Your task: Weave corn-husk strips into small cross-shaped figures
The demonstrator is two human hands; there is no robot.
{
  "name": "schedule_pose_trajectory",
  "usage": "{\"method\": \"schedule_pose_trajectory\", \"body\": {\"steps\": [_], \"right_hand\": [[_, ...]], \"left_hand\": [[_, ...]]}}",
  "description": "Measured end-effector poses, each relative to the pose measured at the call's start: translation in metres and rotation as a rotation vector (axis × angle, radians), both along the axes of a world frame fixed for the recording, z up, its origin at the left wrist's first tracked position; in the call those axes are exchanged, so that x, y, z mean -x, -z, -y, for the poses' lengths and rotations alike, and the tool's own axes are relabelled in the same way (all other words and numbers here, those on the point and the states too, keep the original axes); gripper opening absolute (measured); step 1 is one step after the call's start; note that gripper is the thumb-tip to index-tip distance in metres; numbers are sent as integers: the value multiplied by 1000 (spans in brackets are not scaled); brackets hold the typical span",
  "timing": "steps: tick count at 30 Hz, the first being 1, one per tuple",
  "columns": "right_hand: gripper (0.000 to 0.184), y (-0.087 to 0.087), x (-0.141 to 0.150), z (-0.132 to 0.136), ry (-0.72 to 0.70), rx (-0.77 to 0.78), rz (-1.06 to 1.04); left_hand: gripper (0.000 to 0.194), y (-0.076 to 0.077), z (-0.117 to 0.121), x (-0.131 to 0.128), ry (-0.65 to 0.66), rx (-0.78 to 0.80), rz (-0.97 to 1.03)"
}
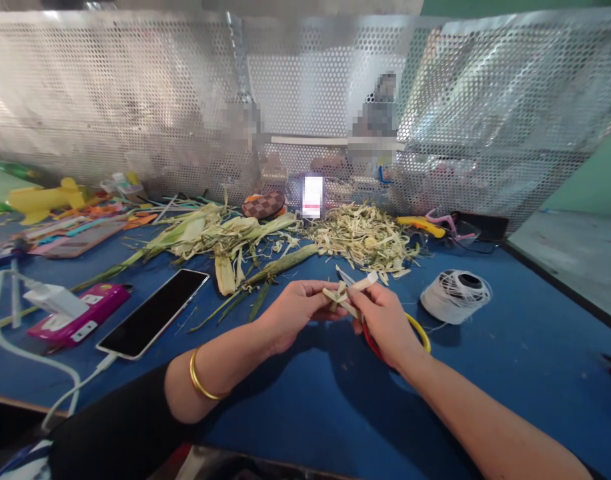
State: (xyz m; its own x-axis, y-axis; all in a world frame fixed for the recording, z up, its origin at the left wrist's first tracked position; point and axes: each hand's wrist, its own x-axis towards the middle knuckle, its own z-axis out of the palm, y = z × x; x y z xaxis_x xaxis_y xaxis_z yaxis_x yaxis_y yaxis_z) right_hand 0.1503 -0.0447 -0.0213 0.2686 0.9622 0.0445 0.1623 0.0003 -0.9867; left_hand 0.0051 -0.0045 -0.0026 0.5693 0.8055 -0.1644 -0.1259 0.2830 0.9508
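Between my two hands is a small piece of folded, crossed pale plant strips (339,297), held above the blue table. My left hand (298,310) pinches its left side with thumb and fingers. The thumb and fingers of my right hand (383,320) close on its right side, where a whitish strip end (366,281) sticks out. Scissors with a yellow and red handle (421,333) show around my right hand, their blade pointing away past the fingers. I cannot tell whether this hand grips the scissors or they lie beneath it.
A heap of cut plant strips (363,237) and long husk-like leaves (210,230) lie behind my hands. A white thread spool (455,297) stands right. Left are a charging phone (155,313) and a magenta power strip (80,317). A perforated metal screen (305,80) borders the back.
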Motion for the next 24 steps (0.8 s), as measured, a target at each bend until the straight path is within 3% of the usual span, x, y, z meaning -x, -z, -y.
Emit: {"method": "schedule_pose_trajectory", "body": {"steps": [6,15,18,24], "right_hand": [[25,0,1,0,34,-60,16],[26,-3,11,8,-52,45,-127],[19,-1,9,11,-130,-78,49],[26,-10,-3,14,-446,-321,557]], "left_hand": [[34,-4,3,1,17,-13,34],[30,5,-4,-2,-314,-6,-20],[25,4,-7,-1,-374,11,-15],[10,7,-5,-2,-313,-15,-43]]}}
